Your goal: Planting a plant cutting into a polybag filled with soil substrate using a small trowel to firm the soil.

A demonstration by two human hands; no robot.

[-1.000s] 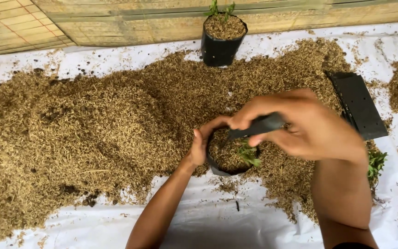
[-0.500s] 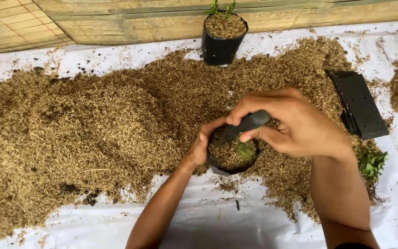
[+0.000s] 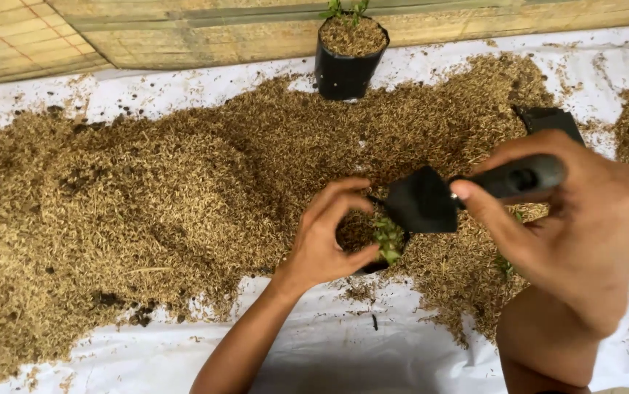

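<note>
My left hand (image 3: 327, 237) grips the rim of a small black nursery pot (image 3: 364, 235) that sits at the near edge of a wide heap of brown rice husk (image 3: 146, 197). A small green seedling (image 3: 389, 241) stands in the pot against my thumb. My right hand (image 3: 566, 219) holds a black hand trowel (image 3: 467, 191) by its handle, its blade hanging just above the right side of the pot. My right hand is raised close to the camera.
A second black pot (image 3: 348, 55) filled with husk and a green seedling stands at the far edge. A flat black tray (image 3: 548, 120) lies behind my right hand. White plastic sheeting (image 3: 373, 343) covers the surface. A wooden board runs along the back.
My right hand has lifted the trowel up and to the right, off the pot's top. The seedling and husk in the pot now show more. My left hand has stayed on the pot.
</note>
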